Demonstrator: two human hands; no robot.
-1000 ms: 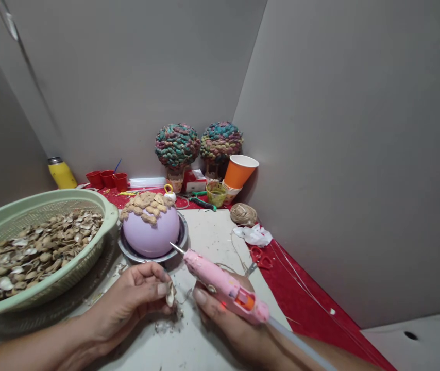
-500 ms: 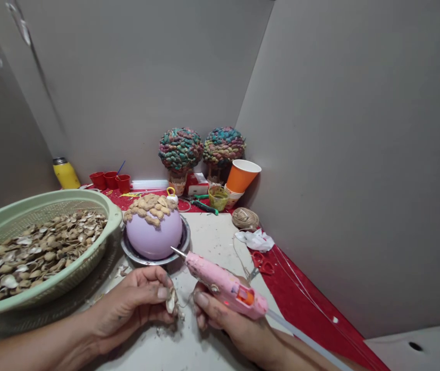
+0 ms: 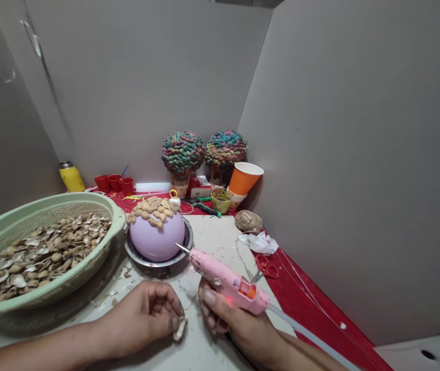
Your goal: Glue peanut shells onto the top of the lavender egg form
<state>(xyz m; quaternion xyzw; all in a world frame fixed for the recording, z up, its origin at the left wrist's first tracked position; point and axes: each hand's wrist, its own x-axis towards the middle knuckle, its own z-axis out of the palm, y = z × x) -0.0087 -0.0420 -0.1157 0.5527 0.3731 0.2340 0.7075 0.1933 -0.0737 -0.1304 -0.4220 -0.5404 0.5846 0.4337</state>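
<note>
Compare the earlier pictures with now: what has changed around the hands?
The left hand has moved towards the person, carrying the pinched shell, whose pale hollow no longer shows clearly. Nothing was let go or newly taken. The right hand still holds the pink glue gun, its tip near the purple ball; the peanut shells on the ball look unchanged.

The glue gun is pink with some orange. The ball is light purple, the basket is pale green and the bottle is yellow.

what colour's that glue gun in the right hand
The glue gun is mostly pink, best seen in the head view.
</note>
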